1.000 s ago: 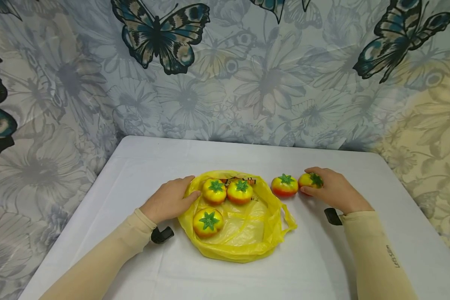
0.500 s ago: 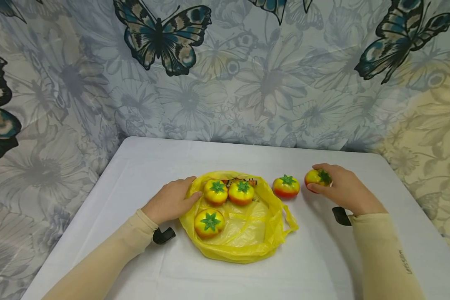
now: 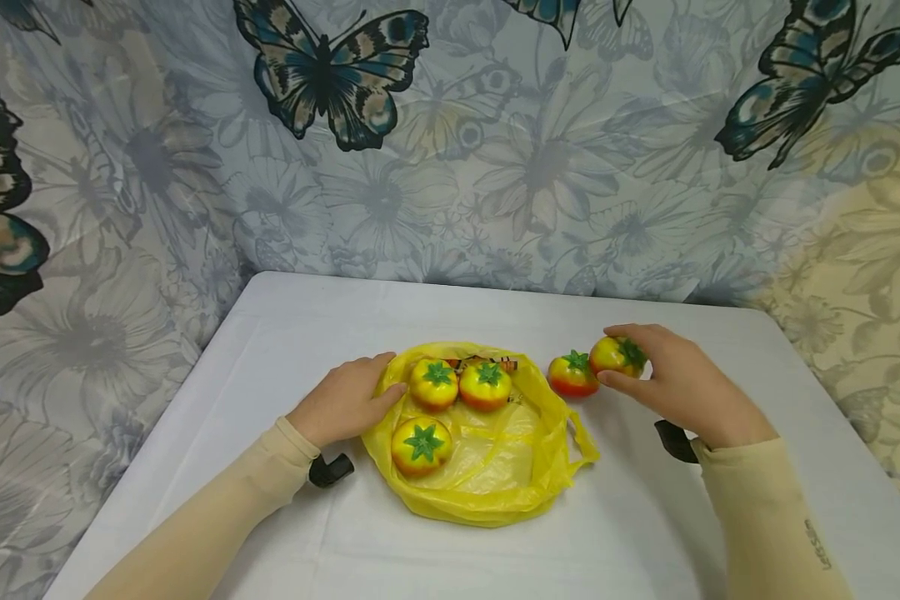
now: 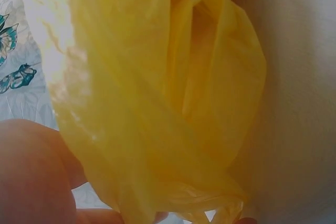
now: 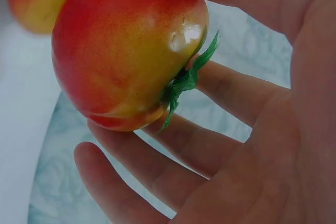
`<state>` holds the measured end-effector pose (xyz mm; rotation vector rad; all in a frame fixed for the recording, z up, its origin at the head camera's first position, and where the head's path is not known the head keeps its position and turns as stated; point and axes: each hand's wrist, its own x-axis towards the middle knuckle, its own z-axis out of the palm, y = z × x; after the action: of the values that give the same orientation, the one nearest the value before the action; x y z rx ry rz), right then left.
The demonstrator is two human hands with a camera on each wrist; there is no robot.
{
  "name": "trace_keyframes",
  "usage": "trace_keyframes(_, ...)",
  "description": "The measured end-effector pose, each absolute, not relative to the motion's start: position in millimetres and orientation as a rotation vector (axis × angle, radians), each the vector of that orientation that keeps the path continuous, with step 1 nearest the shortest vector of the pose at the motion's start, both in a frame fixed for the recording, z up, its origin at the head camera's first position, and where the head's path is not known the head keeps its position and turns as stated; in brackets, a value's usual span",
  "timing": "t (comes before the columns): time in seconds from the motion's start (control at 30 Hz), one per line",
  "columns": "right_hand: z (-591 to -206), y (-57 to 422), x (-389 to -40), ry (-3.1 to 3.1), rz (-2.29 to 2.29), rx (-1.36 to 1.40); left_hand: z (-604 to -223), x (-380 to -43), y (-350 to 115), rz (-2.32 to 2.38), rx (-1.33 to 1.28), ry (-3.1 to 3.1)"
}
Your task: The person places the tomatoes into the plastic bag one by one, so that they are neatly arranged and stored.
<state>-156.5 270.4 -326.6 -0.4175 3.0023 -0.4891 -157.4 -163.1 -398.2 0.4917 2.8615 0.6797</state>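
Tomato (image 3: 613,357), right of frame centre, is being pinched by the right grip (image 3: 693,385); lower left of it, the yellow plastic bag (image 3: 487,507) is being held by the left grip (image 3: 343,402).

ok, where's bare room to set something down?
White table: the strip between yellow bag and patterned backdrop; also the front, between bag, left sleeve and right sleeve. Inside the bag, the front-right floor beside three tomatoes. Crowded: bag's left edge, at the left hand; off its back-right rim, with loose tomato, held tomato and right hand.
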Motion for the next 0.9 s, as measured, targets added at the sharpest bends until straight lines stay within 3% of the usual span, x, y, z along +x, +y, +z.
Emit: trace_keyframes(0.9, -319, 196, -119, 2.985, -0.512, -0.791, -397, -156, -162, 0.689, 0.508, 2.855)
